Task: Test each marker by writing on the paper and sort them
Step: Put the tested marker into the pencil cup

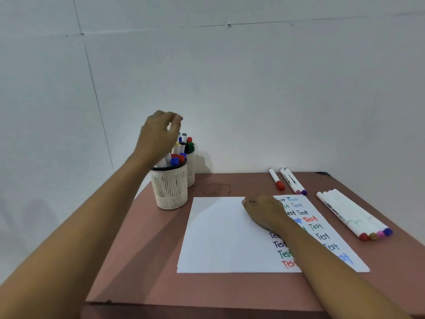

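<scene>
White markers (351, 214) lie parallel, coloured caps pointing near-right

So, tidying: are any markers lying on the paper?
No, the loose markers lie on the table beside the paper; only the right hand rests there.

— Where are the markers?
— Many stand caps-up in two cream slotted cups (170, 187) at the back left, one cup behind the other. Three loose markers (292, 180) lie beyond the paper (218, 236), and four capped markers (351, 217) lie side by side to its right.
— The paper?
— White and flat, with "Test" written in several colours down its right part.
</scene>
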`<state>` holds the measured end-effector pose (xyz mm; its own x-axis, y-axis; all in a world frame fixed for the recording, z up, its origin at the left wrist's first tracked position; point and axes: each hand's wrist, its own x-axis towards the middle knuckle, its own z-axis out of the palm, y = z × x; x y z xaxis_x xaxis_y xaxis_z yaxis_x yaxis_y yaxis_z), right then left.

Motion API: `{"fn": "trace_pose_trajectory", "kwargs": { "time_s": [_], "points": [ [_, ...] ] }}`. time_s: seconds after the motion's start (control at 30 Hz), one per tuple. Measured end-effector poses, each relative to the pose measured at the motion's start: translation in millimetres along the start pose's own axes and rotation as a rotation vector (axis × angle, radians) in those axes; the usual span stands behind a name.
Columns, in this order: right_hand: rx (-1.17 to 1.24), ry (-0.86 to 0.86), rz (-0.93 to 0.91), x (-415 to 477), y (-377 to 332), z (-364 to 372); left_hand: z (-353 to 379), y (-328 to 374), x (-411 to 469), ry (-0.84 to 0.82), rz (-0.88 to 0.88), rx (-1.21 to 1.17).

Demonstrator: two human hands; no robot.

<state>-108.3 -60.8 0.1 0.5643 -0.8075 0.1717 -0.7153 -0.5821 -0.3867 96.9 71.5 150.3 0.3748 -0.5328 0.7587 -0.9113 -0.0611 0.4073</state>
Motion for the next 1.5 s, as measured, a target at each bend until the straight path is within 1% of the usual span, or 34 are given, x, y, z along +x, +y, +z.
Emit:
{"fn": "trace_pose_trajectory", "kwargs": {
  "time_s": [0.03,0.07,0.1,0.17,0.23,0.27,0.33,0.4,0.5,0.53,0.63,0.77,0.87,1.0,1.07,1.17,1.23,1.37,1.47,1.5],
  "points": [
    [0.014,-0.014,0.016,0,0,-2,7,11,-6,0.035,0.069,-0.024],
    [0.032,-0.034,0.03,2,-1,-5,16,22,-15,0.032,0.113,-0.062],
    [0.056,-0.047,0.039,4,-1,-6,27,30,-25,-0.023,0.13,-0.095],
    [0.113,-0.057,0.043,6,1,-8,58,34,-49,-0.258,0.097,-0.081],
    [0.164,-0.041,0.033,6,2,-12,91,21,-72,-0.514,0.054,0.009],
    [0.169,-0.031,0.028,6,1,-14,103,11,-84,-0.6,0.04,0.063],
    [0.134,0.01,0.042,10,0,-20,119,-2,-101,-0.662,0.0,0.13],
    [0.03,0.106,0.058,19,3,-27,126,-8,-112,-0.644,-0.035,0.149],
    [-0.173,0.244,0.106,34,14,-33,130,-10,-117,-0.581,-0.009,0.15],
    [-0.242,0.254,0.134,40,18,-33,131,-11,-117,-0.566,-0.002,0.145],
    [-0.381,0.214,0.223,60,30,-31,133,-13,-119,-0.538,0.002,0.127],
    [-0.431,0.18,0.242,72,40,-21,131,-11,-120,-0.553,-0.011,0.105],
    [-0.416,0.195,0.251,78,44,-15,130,-11,-115,-0.575,-0.011,0.113],
    [-0.408,0.186,0.191,81,39,-16,127,-11,-112,-0.579,-0.012,0.122],
    [-0.354,0.22,0.183,76,31,-19,126,-11,-112,-0.56,-0.016,0.097],
    [-0.061,0.315,0.245,63,15,-24,124,-12,-108,-0.503,0.025,0.103],
    [0.111,0.321,0.233,49,4,-27,122,-6,-105,-0.46,0.0,0.017],
    [0.374,0.278,0.062,9,-20,-27,121,10,-103,-0.466,-0.179,-0.246],
    [0.517,0.295,-0.025,-16,-33,-21,118,20,-104,-0.521,-0.447,-0.643],
    [0.546,0.307,-0.037,-22,-37,-18,118,22,-104,-0.542,-0.516,-0.738]
  ]
}}
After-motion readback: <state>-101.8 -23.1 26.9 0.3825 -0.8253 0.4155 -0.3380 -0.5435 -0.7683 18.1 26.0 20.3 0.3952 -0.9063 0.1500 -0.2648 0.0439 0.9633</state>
